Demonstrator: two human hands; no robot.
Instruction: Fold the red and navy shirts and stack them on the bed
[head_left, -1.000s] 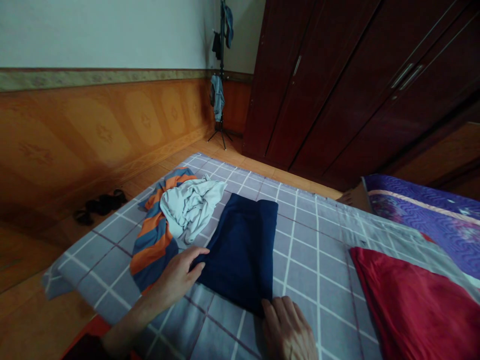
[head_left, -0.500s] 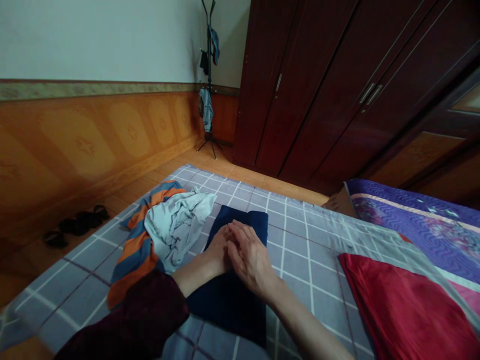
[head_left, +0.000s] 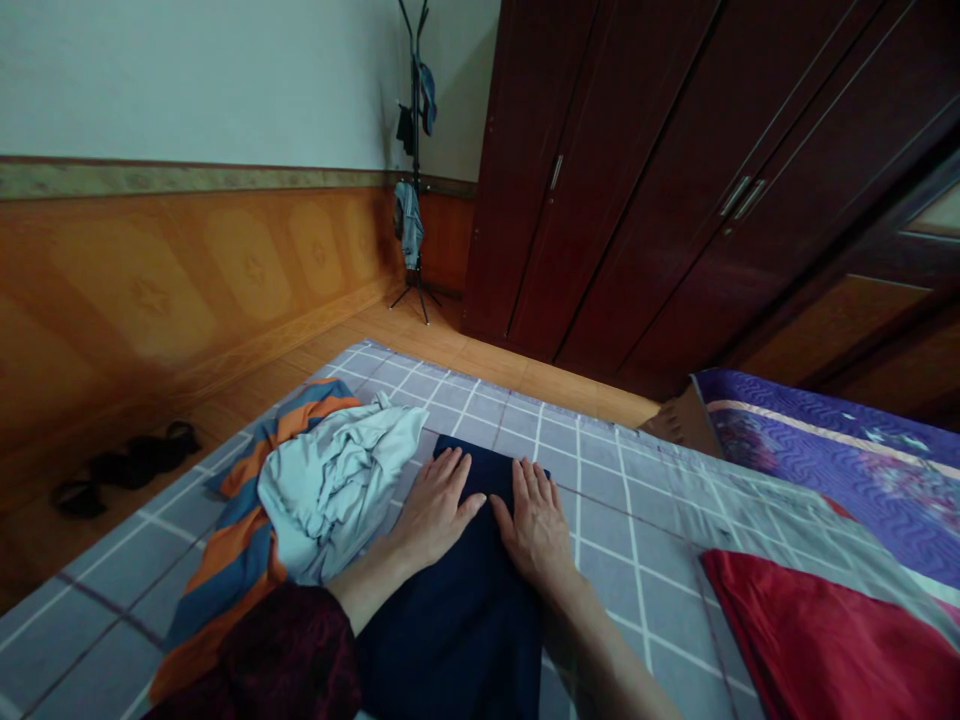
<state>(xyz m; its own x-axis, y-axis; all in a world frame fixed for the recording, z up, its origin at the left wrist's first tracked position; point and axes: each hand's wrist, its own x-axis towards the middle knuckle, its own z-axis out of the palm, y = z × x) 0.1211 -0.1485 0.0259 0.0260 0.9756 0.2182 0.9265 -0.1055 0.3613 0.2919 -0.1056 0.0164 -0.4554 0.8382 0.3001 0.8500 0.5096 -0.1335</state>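
Observation:
Dark navy folded cloth (head_left: 465, 610) lies flat on the grey checked bedsheet (head_left: 615, 560). My left hand (head_left: 436, 508) rests palm down on its upper left part, fingers extended and thumb out to the right. On the upper right part lies my right hand (head_left: 536, 520), also flat, with its thumb pointing toward the left one. A gap separates the two hands, and neither grips anything. Left of the navy cloth is a crumpled pale blue garment (head_left: 337, 485), lying partly over an orange and blue striped cloth (head_left: 236, 555).
Red shiny fabric (head_left: 832, 630) lies at the right. Beyond it is a purple patterned bed cover (head_left: 840, 430). A dark red wardrobe (head_left: 637, 180) and a coat stand (head_left: 416, 150) are at the back. Black footwear (head_left: 127, 462) sits on the floor at left.
My hands, together on the navy cloth before, have moved apart to its left and right sides, with fingers now laid out flat. The view has shifted slightly.

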